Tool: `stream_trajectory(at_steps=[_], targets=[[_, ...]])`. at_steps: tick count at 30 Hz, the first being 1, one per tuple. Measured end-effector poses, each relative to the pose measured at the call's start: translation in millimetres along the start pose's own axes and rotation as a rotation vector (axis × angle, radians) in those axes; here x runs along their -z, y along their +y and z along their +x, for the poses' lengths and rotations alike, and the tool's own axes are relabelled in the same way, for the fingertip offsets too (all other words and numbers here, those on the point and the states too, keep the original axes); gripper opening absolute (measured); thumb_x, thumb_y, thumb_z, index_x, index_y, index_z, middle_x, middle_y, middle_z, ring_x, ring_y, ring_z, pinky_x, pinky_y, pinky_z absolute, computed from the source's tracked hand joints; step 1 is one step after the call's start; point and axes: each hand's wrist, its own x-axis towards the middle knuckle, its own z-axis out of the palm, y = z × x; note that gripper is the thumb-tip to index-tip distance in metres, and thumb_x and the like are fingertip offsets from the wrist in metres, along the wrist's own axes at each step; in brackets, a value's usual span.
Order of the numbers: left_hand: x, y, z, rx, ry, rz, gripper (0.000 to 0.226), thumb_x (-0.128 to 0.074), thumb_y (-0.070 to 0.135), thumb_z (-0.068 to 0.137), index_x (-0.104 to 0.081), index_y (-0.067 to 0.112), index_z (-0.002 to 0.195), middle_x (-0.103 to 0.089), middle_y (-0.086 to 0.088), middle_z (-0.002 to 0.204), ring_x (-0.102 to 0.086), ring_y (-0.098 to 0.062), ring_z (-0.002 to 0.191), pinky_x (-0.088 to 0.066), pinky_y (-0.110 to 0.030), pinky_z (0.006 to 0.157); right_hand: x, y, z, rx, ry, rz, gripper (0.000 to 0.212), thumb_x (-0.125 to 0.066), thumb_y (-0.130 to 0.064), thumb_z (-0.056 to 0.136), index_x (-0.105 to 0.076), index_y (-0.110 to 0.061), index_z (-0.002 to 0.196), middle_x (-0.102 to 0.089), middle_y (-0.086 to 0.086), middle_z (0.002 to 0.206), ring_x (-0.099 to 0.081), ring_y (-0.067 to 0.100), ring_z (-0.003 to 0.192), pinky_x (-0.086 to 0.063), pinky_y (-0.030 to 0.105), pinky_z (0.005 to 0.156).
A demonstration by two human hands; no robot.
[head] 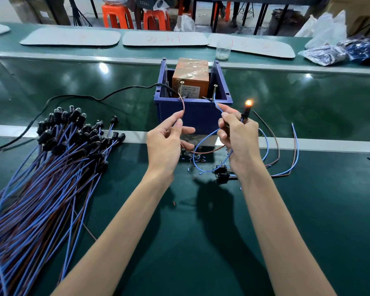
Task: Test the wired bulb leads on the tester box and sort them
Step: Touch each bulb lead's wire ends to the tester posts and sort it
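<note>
The bulb (248,102) we are testing glows orange just right of the blue bin (192,116), with its black socket (244,115) held upright in our right hand (237,133). Its brown wire (183,107) arcs up toward the left screw (182,83) on the orange tester box (190,80) inside the bin. Its blue wire (217,103) reaches toward the right screw (215,86). We judge the likeliest trouble to be a wire tip slipping off its screw, which would put the light out and make a good lead look dead. The bare tips could also touch each other if we shift our grip carelessly. Our left hand (169,137) pinches the brown wire between thumb and forefinger, the other fingers loosely curled. Our right hand curls round the socket and pinches the blue wire. A big pile of leads (51,167) lies at the near left on the green table (201,231), and a few loose leads (286,159) lie to the right.
</note>
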Motion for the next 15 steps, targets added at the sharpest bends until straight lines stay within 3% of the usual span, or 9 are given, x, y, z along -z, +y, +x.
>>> stream_trajectory(at_steps=[4, 8, 15], targets=[[-0.3, 0.0, -0.7, 0.001, -0.006, 0.002, 0.025, -0.050, 0.018, 0.099, -0.067, 0.030, 0.114, -0.073, 0.012, 0.072, -0.059, -0.006, 0.043, -0.039, -0.009, 0.048, -0.3, 0.3, 0.8, 0.000, 0.008, -0.004, 0.025, -0.047, -0.003, 0.094, -0.068, -0.016, 0.087, -0.049, -0.008, 0.053, -0.036, 0.005, 0.038, -0.027, 0.013, 0.038], [-0.7, 1.1, -1.4, 0.002, -0.011, -0.003, 0.025, -0.050, 0.017, 0.099, -0.066, 0.031, 0.112, -0.072, 0.012, 0.071, -0.057, -0.006, 0.042, -0.039, -0.008, 0.047, -1.1, 0.3, 2.1, -0.012, 0.037, 0.029, 0.039, -0.051, -0.001, 0.092, -0.063, -0.022, 0.060, -0.050, -0.006, 0.050, -0.036, 0.007, 0.036, -0.027, 0.014, 0.036], [-0.3, 2.1, -2.0, 0.005, -0.012, 0.006, 0.025, -0.050, 0.018, 0.099, -0.067, 0.030, 0.114, -0.072, 0.012, 0.072, -0.057, -0.005, 0.043, -0.039, -0.008, 0.048, 0.5, 0.5, 2.2, -0.020, 0.037, 0.016, 0.027, -0.051, -0.002, 0.092, -0.057, -0.016, 0.069, -0.051, -0.007, 0.050, -0.037, 0.007, 0.037, -0.028, 0.014, 0.036]])
